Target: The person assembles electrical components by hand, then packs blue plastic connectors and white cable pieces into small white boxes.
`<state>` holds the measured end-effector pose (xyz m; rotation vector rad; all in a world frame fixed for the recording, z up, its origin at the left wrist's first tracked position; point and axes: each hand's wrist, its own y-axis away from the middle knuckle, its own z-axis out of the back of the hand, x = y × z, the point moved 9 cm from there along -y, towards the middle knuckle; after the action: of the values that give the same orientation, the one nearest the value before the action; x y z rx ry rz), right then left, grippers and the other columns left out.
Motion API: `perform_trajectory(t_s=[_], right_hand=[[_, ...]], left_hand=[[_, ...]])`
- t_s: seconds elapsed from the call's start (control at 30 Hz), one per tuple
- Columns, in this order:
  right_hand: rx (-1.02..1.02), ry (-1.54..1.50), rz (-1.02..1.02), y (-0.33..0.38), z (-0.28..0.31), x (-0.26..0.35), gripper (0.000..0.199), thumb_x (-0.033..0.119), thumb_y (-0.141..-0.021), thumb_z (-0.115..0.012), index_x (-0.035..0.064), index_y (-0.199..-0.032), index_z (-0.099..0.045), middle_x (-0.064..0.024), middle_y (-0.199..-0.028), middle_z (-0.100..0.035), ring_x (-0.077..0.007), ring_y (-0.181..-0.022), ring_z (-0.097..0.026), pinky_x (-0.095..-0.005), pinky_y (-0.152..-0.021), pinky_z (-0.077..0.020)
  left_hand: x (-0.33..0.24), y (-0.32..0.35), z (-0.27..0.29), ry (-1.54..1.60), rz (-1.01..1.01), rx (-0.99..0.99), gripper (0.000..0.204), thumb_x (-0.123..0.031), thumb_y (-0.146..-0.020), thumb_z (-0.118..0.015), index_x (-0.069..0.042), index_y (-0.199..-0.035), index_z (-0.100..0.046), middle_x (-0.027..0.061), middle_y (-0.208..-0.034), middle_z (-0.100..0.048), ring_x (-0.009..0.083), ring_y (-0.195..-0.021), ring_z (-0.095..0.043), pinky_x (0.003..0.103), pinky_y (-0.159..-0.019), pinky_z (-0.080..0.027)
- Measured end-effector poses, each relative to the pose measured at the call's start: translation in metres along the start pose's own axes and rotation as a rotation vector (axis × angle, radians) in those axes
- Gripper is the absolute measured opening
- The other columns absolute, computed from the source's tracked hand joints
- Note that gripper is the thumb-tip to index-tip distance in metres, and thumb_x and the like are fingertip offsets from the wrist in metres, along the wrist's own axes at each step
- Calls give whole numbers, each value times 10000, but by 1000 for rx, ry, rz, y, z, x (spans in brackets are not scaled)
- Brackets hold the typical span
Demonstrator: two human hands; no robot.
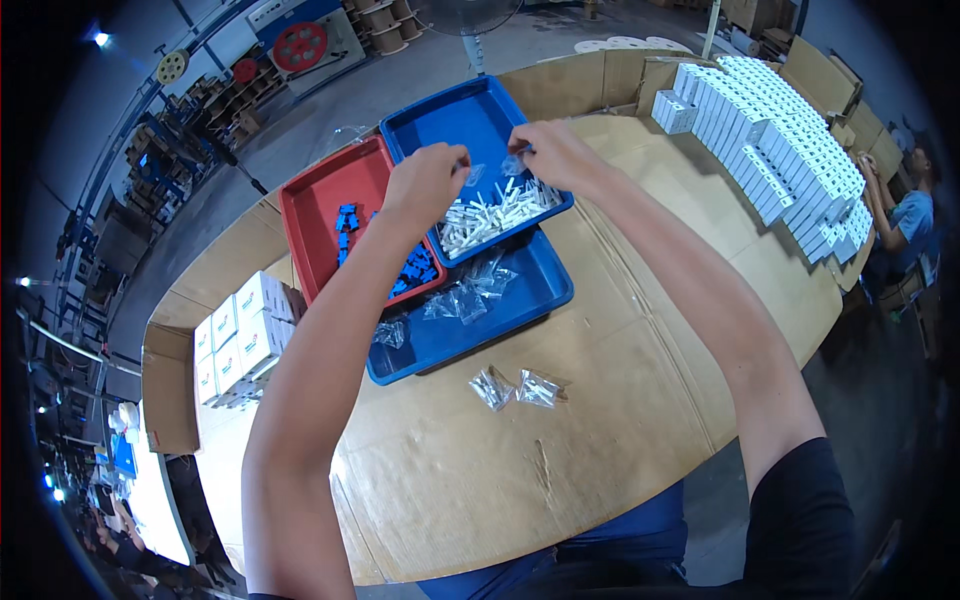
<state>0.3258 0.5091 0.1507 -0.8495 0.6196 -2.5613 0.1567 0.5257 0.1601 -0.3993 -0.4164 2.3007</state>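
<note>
Clear plastic bag (pixel 512 165): one, pinched in right hand (pixel 555 155), over blue tray (pixel 445 115) bearing white pieces (pixel 500 215). Left hand (pixel 430 185): fingers drawn narrow, grip cannot be told. Step, by judgement: bag handling; next move calls for light, exact fingering of thin film.

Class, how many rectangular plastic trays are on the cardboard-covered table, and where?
3: a red rectangular plastic tray at left, a blue plastic tray holding slim white pieces to its right, and a nearer blue plastic tray partly hidden by both. Others could be hidden underneath.
</note>
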Motion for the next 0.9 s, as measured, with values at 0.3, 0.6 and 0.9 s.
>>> perform_trajectory(t_s=[0.3, 0.6, 0.9], right_hand=[[66, 200, 0, 15, 3, 1, 110, 46, -896, -685, 37, -992, -738, -131, -1046, -736, -334, -1010, -700, -439, -845, -538], [-228, -107, -221, 75, 9, -1, 94, 148, -928, -708, 88, -992, -740, -117, -873, -747, -297, -771, -716, -401, -723, -550], [-140, -99, -94, 181, -66, 71, 147, 221, -928, -743, 94, -999, -767, -82, -1063, -708, -307, -1036, -677, -410, -854, -547]], left_hand=[[-14, 77, -4, 80, 126, -17, 179, -198, -921, -705, -71, -1044, -725, 120, -999, -718, 323, -930, -710, 430, -794, -562], [-3, 176, -12, 81, 293, -112, 167, -192, -881, -770, -56, -976, -755, 104, -993, -668, 313, -937, -683, 437, -812, -544], [-45, 246, 1, 73, 287, -278, 216, -152, -879, -785, -74, -1070, -720, 123, -1028, -639, 310, -986, -629, 444, -857, -492]])
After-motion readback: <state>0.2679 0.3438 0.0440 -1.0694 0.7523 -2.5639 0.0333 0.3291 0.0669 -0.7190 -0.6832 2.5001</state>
